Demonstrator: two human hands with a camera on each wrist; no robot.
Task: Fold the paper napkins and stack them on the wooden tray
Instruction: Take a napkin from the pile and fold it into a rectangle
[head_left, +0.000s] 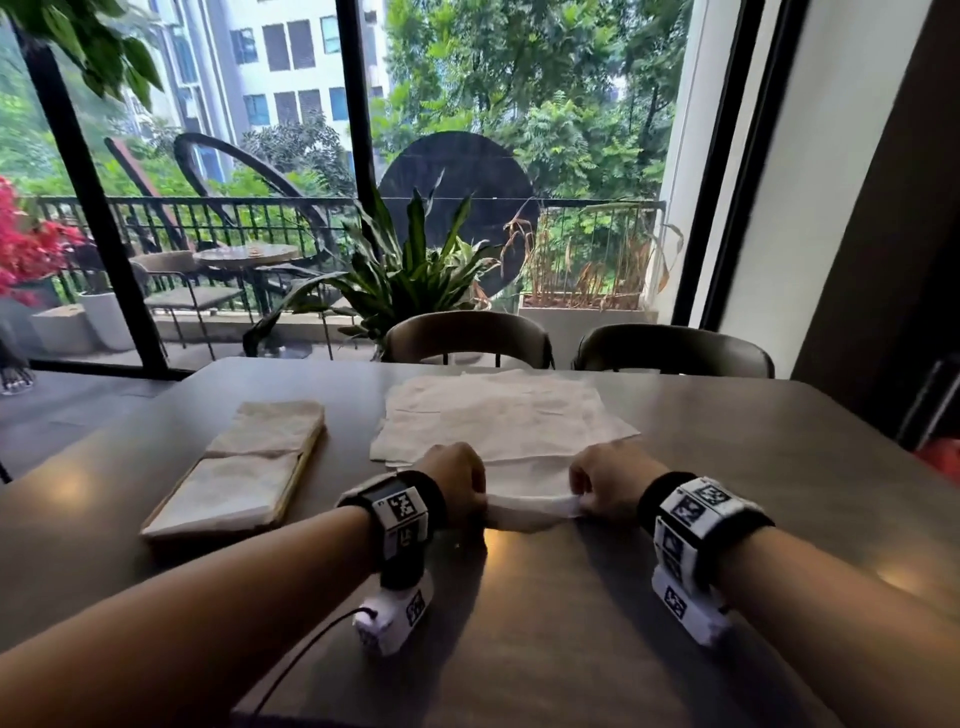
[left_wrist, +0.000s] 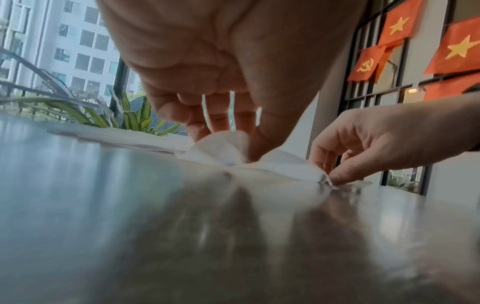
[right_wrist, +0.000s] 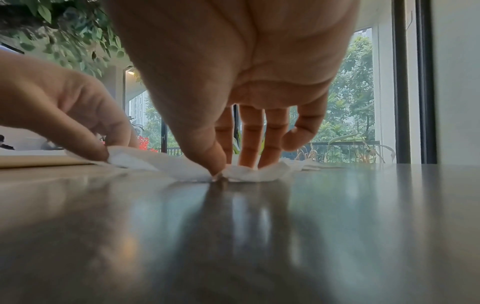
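A white paper napkin (head_left: 530, 493) lies on the dark table in front of a loose pile of unfolded napkins (head_left: 498, 410). My left hand (head_left: 483, 501) pinches the napkin's near left corner and my right hand (head_left: 582, 501) pinches its near right corner, lifting the near edge a little. In the left wrist view the left hand (left_wrist: 241, 148) has thumb and fingers on the napkin (left_wrist: 285, 164). In the right wrist view the right hand (right_wrist: 223, 168) pinches the napkin (right_wrist: 254, 172). The wooden tray (head_left: 301, 473) at the left holds folded napkins (head_left: 228, 491).
Two chairs (head_left: 467, 338) (head_left: 675, 353) stand at the table's far edge, with a potted plant (head_left: 405, 280) and a large window behind them. A black cable (head_left: 306, 654) runs from the left wrist towards the near table edge.
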